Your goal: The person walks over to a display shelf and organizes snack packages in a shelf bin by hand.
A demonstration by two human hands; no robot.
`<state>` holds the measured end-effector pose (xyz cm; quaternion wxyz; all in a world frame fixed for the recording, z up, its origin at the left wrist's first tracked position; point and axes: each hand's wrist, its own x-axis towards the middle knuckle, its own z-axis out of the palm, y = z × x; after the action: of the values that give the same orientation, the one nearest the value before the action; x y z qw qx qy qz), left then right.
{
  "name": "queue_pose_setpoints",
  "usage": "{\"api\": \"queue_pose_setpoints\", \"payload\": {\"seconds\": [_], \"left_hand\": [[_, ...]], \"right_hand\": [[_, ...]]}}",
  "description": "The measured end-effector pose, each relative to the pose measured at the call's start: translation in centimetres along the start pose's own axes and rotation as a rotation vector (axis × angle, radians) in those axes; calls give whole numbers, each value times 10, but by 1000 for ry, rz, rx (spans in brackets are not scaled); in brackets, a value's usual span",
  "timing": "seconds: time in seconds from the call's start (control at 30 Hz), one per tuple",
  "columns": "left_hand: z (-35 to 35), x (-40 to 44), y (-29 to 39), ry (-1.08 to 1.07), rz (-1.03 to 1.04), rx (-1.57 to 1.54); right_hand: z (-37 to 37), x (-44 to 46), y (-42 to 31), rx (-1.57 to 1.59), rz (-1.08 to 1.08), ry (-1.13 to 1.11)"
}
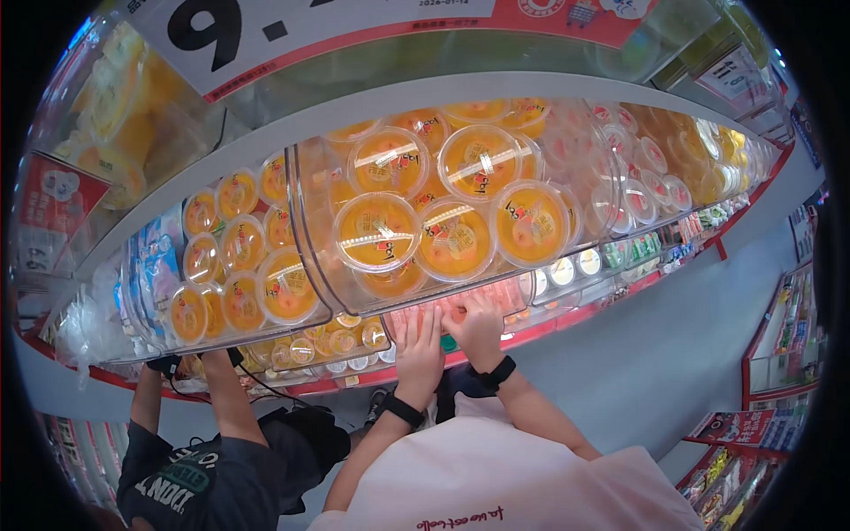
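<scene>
Both my hands are together over a lower bin of pink, see-through packs [496,299], just under the front edge of the upper shelf bins. My left hand [420,347] lies on the packs with its fingers stretched out. Beside it, my right hand [478,332] has its fingers bent in among the packs. Whatever is under those fingers is mostly hidden. A black band circles each wrist. Above my hands, a clear bin holds stacked round cups with orange contents [454,237].
A co-worker in a dark shirt [186,482] reaches to the shelf at my left. A clear divider [305,230] parts the upper bins. Pink-lidded cups [651,155] stand farther right. A large price sign [354,35] hangs overhead. Other shelves [784,332] line the right side.
</scene>
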<state>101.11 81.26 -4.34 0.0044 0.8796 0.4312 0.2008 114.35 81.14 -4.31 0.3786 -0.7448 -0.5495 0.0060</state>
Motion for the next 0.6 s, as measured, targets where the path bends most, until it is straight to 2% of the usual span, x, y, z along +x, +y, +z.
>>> {"api": "queue_pose_setpoints", "payload": {"seconds": [0.17,0.37,0.43,0.6], "left_hand": [[9,-1,-1,22,-4,48],[10,0,-2,38,19,112],[13,-1,-4,23,9,81],[13,1,-6,-2,21,53]], "right_hand": [[0,6,1,21,-5,28],[-5,8,3,102,53,-39],[-6,8,2,45,-1,5],[-7,8,2,60,31,-7]]}}
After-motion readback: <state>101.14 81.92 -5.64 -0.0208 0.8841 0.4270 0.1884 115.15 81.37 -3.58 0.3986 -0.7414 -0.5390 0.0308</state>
